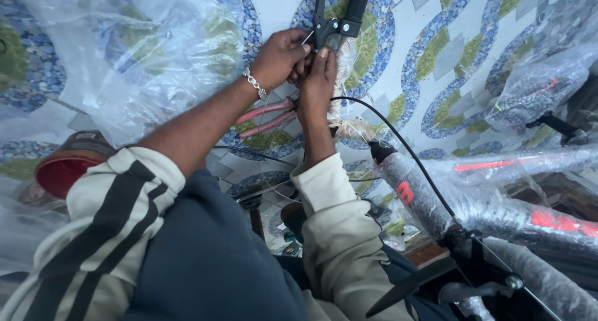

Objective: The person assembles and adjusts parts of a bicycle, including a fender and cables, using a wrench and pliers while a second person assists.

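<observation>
Hands: left hand [280, 56] and right hand [317, 84] pinch at the brake lever [336, 22], far centre.
Hidden: fingertips overlap; what they pinch is unclear.
Cut off: lever top.
Near: red-handled pliers [265, 117].

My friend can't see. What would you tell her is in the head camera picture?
Two hands, the left hand and right hand, meet at a black brake lever with a thin black cable running from it. Red-handled pliers lie below on a blue and green mosaic floor, beside a plastic-wrapped bicycle frame and a clear plastic sheet.
</observation>
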